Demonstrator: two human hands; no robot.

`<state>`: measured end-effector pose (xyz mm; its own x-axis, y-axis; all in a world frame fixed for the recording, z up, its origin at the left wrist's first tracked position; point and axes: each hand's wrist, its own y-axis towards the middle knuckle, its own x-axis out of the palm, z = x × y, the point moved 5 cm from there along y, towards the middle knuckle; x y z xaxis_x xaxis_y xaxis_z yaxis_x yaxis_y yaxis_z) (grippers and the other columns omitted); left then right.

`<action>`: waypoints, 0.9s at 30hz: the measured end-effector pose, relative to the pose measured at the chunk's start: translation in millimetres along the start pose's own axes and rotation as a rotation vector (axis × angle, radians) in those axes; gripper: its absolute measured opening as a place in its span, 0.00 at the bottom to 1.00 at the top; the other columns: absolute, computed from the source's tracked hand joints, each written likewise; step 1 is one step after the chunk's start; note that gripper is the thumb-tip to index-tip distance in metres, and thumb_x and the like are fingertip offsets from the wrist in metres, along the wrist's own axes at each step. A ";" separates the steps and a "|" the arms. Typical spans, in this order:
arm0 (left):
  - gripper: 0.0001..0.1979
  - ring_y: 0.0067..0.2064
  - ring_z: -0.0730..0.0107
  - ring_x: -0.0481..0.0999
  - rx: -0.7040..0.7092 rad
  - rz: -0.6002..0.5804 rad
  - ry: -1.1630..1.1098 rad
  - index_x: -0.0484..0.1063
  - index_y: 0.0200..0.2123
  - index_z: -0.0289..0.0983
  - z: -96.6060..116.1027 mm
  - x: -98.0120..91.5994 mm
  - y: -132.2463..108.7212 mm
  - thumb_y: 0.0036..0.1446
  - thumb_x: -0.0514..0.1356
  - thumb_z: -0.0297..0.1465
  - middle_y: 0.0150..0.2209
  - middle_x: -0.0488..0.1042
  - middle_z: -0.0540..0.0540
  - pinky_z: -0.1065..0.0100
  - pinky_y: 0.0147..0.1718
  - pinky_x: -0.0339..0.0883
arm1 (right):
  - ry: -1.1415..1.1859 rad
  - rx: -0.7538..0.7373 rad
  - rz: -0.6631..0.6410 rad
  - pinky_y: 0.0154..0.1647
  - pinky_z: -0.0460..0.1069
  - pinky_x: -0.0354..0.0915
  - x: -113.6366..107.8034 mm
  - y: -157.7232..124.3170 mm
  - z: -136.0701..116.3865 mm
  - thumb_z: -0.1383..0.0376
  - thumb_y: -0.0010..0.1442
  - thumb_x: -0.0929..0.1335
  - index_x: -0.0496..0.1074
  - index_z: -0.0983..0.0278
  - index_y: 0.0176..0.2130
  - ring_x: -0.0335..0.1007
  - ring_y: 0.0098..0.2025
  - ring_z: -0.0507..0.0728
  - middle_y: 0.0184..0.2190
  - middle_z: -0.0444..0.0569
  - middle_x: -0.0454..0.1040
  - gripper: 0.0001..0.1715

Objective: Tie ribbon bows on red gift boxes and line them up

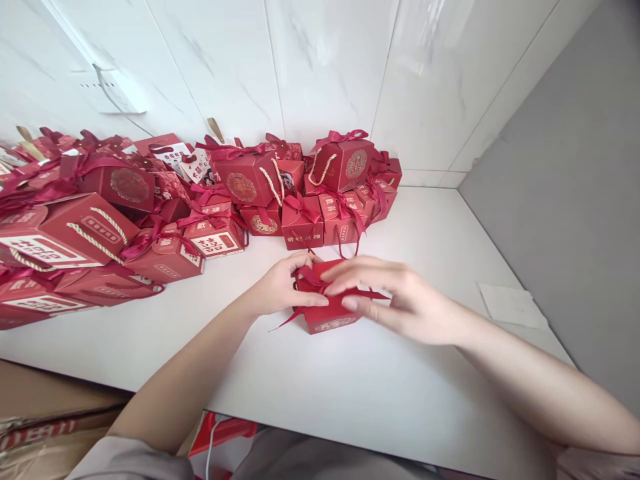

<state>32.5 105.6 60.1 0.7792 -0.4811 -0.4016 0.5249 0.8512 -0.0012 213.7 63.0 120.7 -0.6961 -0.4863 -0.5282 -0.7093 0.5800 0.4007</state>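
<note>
A small red gift box (334,323) with a gold round emblem on its front stands on the white table (400,393). Dark red ribbon (311,279) is tied over its top, with loose ends sticking out to the left and right. My left hand (280,285) grips the box from the left, its thumb on the top and its fingers toward the back corner. Over the right part of the box is my right hand (400,293), fingers stretched out and thumb apart, slightly blurred. Its fingertips are close to the ribbon; whether they touch it I cannot tell.
Several more ribboned red boxes (243,177) are piled against the tiled wall (330,60), more at the left (65,227). A white sheet (513,305) lies at the right by the grey wall (565,167). Below the table's front edge is a cardboard box (45,393).
</note>
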 end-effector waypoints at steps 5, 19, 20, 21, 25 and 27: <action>0.23 0.52 0.58 0.72 0.035 -0.021 0.041 0.62 0.28 0.37 1.1 -2.1 0.1 0.43 0.74 0.39 0.50 0.71 0.42 0.59 0.52 0.64 | 0.135 0.322 0.107 0.58 0.57 0.65 -8.7 2.9 58.7 0.55 0.70 0.62 0.75 0.60 0.47 0.71 0.55 0.60 0.51 0.51 0.76 0.17; 0.26 0.60 0.54 0.67 0.063 -0.024 0.191 0.59 0.23 0.37 6.9 -7.6 -3.9 0.43 0.73 0.42 0.57 0.67 0.41 0.55 0.59 0.62 | 0.484 0.411 -0.124 0.62 0.56 0.59 5.0 6.6 72.0 0.50 0.63 0.70 0.75 0.63 0.30 0.64 0.62 0.63 0.62 0.51 0.66 0.20; 0.25 0.61 0.53 0.67 0.048 -0.029 0.201 0.60 0.23 0.36 6.7 -8.2 -4.4 0.43 0.73 0.43 0.57 0.67 0.42 0.56 0.58 0.63 | 0.485 0.415 -0.125 0.61 0.56 0.60 5.5 6.4 73.2 0.49 0.62 0.69 0.75 0.63 0.30 0.65 0.61 0.63 0.61 0.51 0.67 0.21; 0.24 0.60 0.53 0.67 0.035 -0.034 0.214 0.62 0.23 0.36 6.8 -8.8 -4.9 0.43 0.73 0.43 0.57 0.67 0.42 0.56 0.58 0.64 | 0.483 0.419 -0.128 0.60 0.56 0.60 6.0 6.2 74.0 0.49 0.62 0.70 0.75 0.63 0.30 0.66 0.60 0.62 0.61 0.51 0.68 0.20; 0.21 0.60 0.53 0.68 0.018 -0.049 0.284 0.69 0.25 0.36 9.2 -10.9 -6.7 0.43 0.73 0.45 0.57 0.67 0.43 0.56 0.58 0.63 | 0.437 0.417 -0.137 0.60 0.54 0.59 6.3 5.7 74.2 0.52 0.63 0.69 0.71 0.63 0.26 0.67 0.57 0.60 0.57 0.49 0.70 0.21; 0.21 0.60 0.53 0.68 0.026 -0.052 0.305 0.70 0.25 0.36 10.6 -12.1 -7.2 0.43 0.72 0.46 0.57 0.67 0.43 0.56 0.59 0.63 | 0.411 0.413 -0.138 0.60 0.54 0.59 5.2 5.2 73.9 0.53 0.64 0.69 0.71 0.63 0.28 0.67 0.56 0.59 0.57 0.49 0.69 0.19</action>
<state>23.0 103.1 74.7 0.6142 -0.4352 -0.6583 0.5731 0.8195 -0.0071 214.6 111.7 64.7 -0.6452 -0.7403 -0.1886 -0.7514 0.6595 -0.0183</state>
